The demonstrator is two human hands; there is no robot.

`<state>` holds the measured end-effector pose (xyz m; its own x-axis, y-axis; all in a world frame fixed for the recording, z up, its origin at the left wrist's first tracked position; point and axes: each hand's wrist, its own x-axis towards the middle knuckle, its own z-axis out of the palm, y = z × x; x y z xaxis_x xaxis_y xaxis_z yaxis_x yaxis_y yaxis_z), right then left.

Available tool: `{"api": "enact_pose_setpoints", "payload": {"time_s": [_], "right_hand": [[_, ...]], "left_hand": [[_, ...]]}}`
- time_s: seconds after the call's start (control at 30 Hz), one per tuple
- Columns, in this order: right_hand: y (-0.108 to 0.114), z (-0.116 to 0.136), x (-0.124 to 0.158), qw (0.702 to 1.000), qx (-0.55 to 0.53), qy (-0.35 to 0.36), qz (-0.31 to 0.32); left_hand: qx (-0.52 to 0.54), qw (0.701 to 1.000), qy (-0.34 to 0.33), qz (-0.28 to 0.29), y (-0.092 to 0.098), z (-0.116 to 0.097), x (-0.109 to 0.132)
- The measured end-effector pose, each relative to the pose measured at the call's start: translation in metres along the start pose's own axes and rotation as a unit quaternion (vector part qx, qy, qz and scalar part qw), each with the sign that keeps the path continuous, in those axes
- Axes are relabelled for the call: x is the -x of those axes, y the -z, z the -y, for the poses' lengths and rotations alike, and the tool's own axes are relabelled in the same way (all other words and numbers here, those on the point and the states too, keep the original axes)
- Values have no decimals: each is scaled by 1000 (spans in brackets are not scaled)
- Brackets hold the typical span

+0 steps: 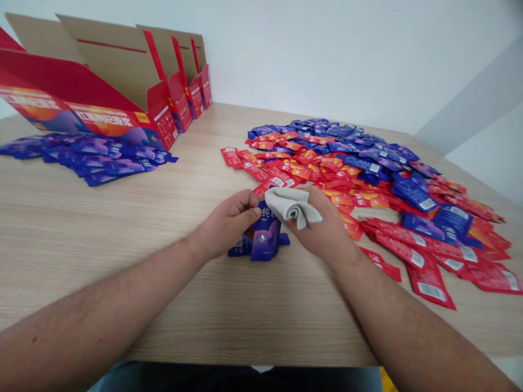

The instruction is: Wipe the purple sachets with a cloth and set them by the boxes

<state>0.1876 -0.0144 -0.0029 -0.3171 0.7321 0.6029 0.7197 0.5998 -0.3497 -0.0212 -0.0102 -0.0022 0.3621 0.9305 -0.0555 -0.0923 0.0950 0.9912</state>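
At the middle of the table, a blue sachet (265, 239) with white lettering hangs upright from my left hand (232, 220), whose thumb and fingers pinch its upper corner. My right hand (321, 223) is closed round a folded grey cloth (292, 204), which lies against the top right of that sachet. Behind and below the held sachet, another blue sachet (241, 247) shows in part on the table. The fingertips of my right hand are mostly hidden by the cloth.
Red cardboard boxes (114, 117) with raised lids stand at the back left. Blue sachets (110, 158) lie overlapped before them. A wide heap of red sachets (302, 169) and blue sachets (347, 133) spreads over the right side of the wooden table (196, 321). A white wall rises behind.
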Motion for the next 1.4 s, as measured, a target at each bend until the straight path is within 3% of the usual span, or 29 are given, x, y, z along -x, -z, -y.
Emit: {"api": "enact_pose_setpoints", "payload": {"time_s": [0.17,0.27,0.33,0.5,0.63,0.77,0.9,1.03,1.17,1.3,1.4], "right_hand": [[0,2,0,999,-27,17,29],[-2,2,0,1000,-17,2,7],[-2,0,-1,1000,-8,-10,-13],[-1,-1,-2,999,-14,-28,17],[-1,1,-2,1000,-21,-20,9],[-3,4,1,998,-41,-11,48],[-6,3,3,999,-21,-39,23],[-7,3,3,997,-50,0,54],[-6,4,2,999,-36,-22,12],[-6,3,2,998,-48,-7,47],[-7,-3,0,999,-28,-34,31]], "left_hand": [[-87,995,-49,8,2,-2,0],[-140,987,-81,2,3,-5,-1],[-144,986,-82,8,3,-6,-1],[-171,982,-79,16,3,-7,0],[-157,985,-67,13,2,-6,0],[-148,987,-64,16,1,-6,0],[-144,988,-47,-6,1,-7,0],[-119,991,-53,4,2,-5,0],[-78,996,-26,-17,2,0,-2],[-25,1000,-15,-10,1,4,-3],[-2,1000,1,-22,-2,2,-1]]}}
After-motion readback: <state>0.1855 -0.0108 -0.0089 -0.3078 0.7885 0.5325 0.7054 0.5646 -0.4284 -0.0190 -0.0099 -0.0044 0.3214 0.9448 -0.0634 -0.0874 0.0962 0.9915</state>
